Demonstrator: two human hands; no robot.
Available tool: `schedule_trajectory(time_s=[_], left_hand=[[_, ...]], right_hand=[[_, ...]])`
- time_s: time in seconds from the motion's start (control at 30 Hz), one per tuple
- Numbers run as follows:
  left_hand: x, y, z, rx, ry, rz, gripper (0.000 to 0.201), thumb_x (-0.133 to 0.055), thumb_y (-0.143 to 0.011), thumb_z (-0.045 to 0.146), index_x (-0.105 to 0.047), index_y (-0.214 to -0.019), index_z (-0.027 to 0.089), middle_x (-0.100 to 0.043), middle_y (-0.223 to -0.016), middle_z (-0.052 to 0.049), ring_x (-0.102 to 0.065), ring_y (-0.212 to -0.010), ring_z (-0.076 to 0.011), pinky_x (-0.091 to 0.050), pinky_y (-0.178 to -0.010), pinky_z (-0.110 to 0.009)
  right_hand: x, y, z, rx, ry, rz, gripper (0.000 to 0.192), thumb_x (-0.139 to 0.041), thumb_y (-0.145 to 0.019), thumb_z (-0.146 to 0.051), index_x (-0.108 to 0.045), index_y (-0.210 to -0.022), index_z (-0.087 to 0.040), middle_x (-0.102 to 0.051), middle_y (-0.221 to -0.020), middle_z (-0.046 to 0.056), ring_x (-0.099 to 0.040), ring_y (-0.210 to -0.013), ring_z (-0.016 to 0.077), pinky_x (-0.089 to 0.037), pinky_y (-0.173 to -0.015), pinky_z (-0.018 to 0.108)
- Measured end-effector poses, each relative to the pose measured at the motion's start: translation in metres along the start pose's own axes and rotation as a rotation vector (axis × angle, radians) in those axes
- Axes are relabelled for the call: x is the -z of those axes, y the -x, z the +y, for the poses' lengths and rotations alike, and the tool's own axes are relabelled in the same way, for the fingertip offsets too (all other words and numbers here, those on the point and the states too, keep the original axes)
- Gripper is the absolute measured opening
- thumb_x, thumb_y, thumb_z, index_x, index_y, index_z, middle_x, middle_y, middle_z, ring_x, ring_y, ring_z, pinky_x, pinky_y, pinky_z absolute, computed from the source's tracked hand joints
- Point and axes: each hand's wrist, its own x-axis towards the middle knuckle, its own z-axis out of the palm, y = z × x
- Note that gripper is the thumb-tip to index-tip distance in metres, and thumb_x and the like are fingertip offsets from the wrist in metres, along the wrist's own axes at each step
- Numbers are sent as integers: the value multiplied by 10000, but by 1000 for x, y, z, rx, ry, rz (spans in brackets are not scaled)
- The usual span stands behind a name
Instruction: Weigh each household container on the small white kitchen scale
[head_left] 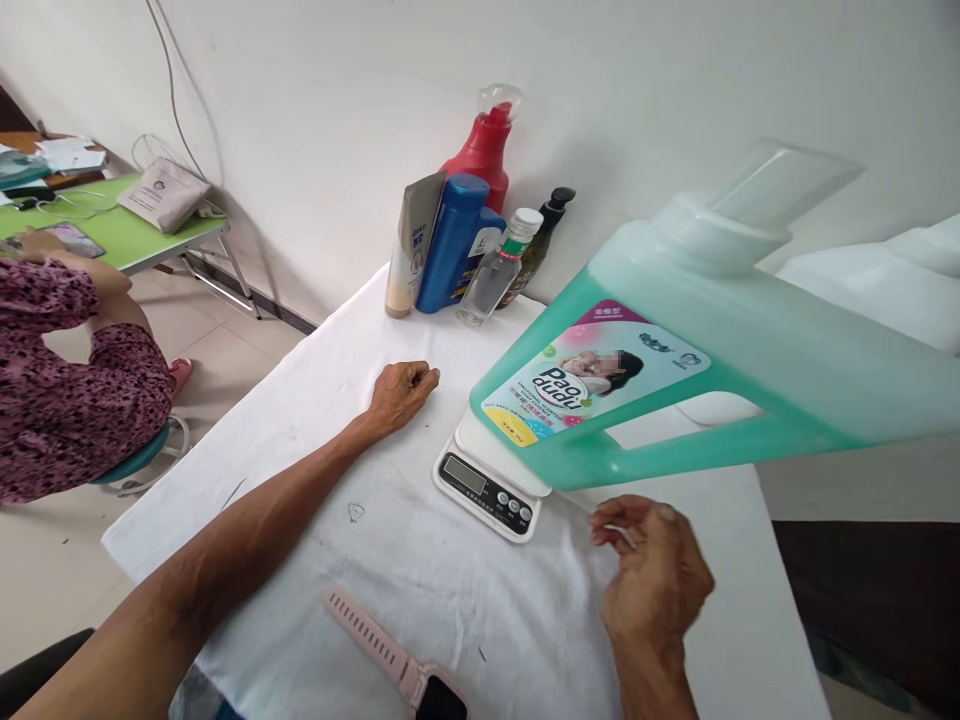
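Note:
My left hand (401, 392) lies on the white-covered table (315, 480) as a loose fist with nothing in it, left of a small white digital scale (487, 490). A big green detergent jug (675, 370) with a white cap is tilted close to the camera. Its lower corner is over the scale's platform, and neither hand touches it. My right hand (652, 580) rests on the cloth just right of the scale. Its fingers are curled and pinch a thin pale strip (622, 535).
Against the wall stand a beige tube (409, 250), a blue bottle (454, 240), a red spray bottle (484, 150), a small clear bottle (495, 270) and a dark pump bottle (540, 240). A pink watch (390, 655) lies at the near edge. Another person (67, 370) sits left by a green table (127, 235).

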Motion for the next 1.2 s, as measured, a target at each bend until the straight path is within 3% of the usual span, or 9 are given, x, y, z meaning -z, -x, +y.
schedule_trajectory(time_s=[0.13,0.17,0.3,0.4,0.53,0.8,0.97,1.1,1.2], left_hand=[[1,-1,0,7,7,11,410,-499,-926,374,-276,-618,219,-238,-622,43,-259,-619,-110,-216,-626,-318],[1,-1,0,6,8,15,410,-498,-923,381,-274,-619,219,-239,-624,42,-258,-620,-111,-214,-625,-320],[1,-2,-2,-7,15,20,417,-493,-915,417,-265,-627,220,-240,-637,38,-256,-628,-111,-207,-625,-323],[0,-2,-3,-6,27,16,430,-491,-913,459,-258,-638,224,-234,-649,36,-244,-637,-113,-201,-623,-321],[1,-2,-3,-4,36,18,439,-486,-910,489,-256,-646,224,-229,-663,35,-236,-645,-112,-194,-622,-319],[0,-3,-5,-9,78,23,449,-489,-908,501,-261,-634,227,-216,-657,40,-230,-633,-108,-190,-613,-316],[-2,-3,-6,-5,51,16,445,-485,-913,486,-252,-636,228,-211,-650,40,-231,-625,-109,-189,-610,-316],[-3,-2,-4,1,37,12,431,-478,-919,471,-269,-630,229,-222,-640,40,-240,-619,-111,-202,-607,-312],[-3,-2,-3,-1,27,1,421,-467,-924,461,-275,-631,227,-226,-636,40,-248,-614,-111,-207,-608,-308]], right_hand=[[-18,-18,-60,250,-188,12,573,-735,-778,-755,-596,-978,-236,-669,-1054,54,-661,-961,229,-513,-776,368],[-24,-22,-74,292,-221,54,586,-753,-754,-756,-582,-973,-240,-669,-1076,54,-655,-975,231,-502,-768,365],[-43,-38,-108,327,-177,22,464,-811,-785,-635,-624,-858,-216,-649,-803,13,-632,-762,208,-488,-718,369],[-49,-48,-113,279,-207,-65,474,-847,-749,-626,-619,-693,-215,-552,-610,-15,-568,-602,191,-502,-631,377],[-55,-57,-117,246,-348,-122,515,-948,-591,-512,-521,-563,-226,-415,-517,-61,-421,-466,126,-390,-450,308],[-65,-67,-133,222,-396,122,466,-831,-523,-427,-399,-530,-251,-268,-487,-84,-302,-407,78,-244,-354,267],[-62,-109,-134,412,-376,306,437,-762,-603,-431,-360,-554,-264,-232,-543,-57,-250,-403,78,-147,-346,289],[-73,-148,-123,669,-276,399,524,-744,-770,-485,-328,-529,-276,-193,-521,-53,-218,-376,86,-216,-393,340],[-79,-173,-107,708,-248,449,521,-750,-760,-511,-350,-513,-286,-304,-509,-33,-303,-378,123,-281,-414,379]])
